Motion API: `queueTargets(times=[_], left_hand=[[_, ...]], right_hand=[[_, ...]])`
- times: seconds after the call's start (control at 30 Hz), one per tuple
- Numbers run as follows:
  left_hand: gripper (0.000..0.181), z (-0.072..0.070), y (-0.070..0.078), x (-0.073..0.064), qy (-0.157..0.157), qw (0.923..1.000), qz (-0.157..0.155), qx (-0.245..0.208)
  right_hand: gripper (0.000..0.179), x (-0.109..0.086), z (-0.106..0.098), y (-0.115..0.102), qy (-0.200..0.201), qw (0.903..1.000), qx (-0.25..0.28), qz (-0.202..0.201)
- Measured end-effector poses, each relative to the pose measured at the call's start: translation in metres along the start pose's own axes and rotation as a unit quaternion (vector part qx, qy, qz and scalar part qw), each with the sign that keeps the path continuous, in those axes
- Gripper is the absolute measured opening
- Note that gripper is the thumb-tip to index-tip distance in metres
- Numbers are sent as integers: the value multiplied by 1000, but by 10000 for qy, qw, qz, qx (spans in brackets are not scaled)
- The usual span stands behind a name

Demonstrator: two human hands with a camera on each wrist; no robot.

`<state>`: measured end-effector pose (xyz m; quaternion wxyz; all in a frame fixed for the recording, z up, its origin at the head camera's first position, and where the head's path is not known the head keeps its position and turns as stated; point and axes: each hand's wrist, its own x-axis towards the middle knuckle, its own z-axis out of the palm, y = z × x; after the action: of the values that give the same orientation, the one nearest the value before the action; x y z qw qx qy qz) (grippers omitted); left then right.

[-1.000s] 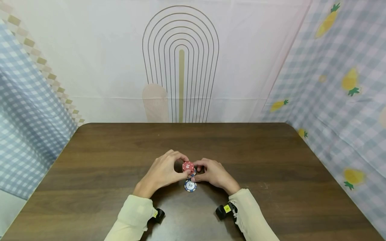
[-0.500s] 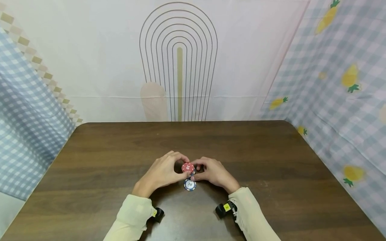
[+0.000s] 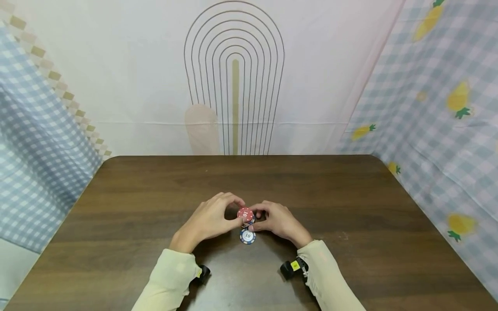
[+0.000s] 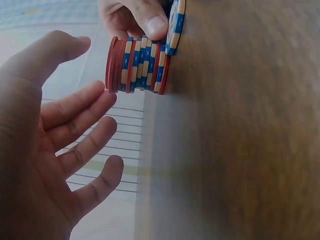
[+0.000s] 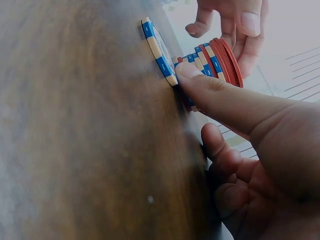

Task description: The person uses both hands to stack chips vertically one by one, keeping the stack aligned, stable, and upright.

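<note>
A stack of poker chips (image 4: 139,65), red ones and blue-and-cream ones, stands on the wooden table between both hands. Its top chip is a red chip (image 3: 245,214) marked 10. My left hand (image 3: 213,219) is at the top of the stack: in the left wrist view its fingertips lie by the red chips' edge and its thumb is apart from them. My right hand (image 3: 277,222) holds the lower stack between thumb (image 5: 189,71) and index finger. A single blue-and-cream chip (image 3: 247,236), also marked 10, lies flat just in front of the stack.
The dark wooden table (image 3: 249,177) reaches back to a white cloth (image 3: 148,77) with a line-arch pattern. Checked cloths hang left (image 3: 43,125) and right (image 3: 428,112). Each wrist wears a black camera, the left camera (image 3: 203,274) and the right camera (image 3: 288,270).
The hands and chips stay almost in place. The whole head view shifts slightly, and the top red chip sits a little more squarely over the stack.
</note>
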<state>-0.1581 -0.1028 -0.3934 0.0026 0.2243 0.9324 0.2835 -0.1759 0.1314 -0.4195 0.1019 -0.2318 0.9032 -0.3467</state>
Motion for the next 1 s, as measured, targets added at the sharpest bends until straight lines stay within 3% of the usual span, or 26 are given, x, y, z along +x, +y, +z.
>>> queueTargets(times=[0.33,0.77,1.0], left_hand=[[35,-6,2,-5,57,9993,-380,15],[47,-3,4,-16,-313,9976,-606,149],[41,-2,24,-26,-173,9906,-1353,29]], right_hand=[[42,2,1,-3,-34,9999,-134,55],[45,-1,-2,2,-74,9999,11,105],[46,0,-1,1,-61,9999,55,73]])
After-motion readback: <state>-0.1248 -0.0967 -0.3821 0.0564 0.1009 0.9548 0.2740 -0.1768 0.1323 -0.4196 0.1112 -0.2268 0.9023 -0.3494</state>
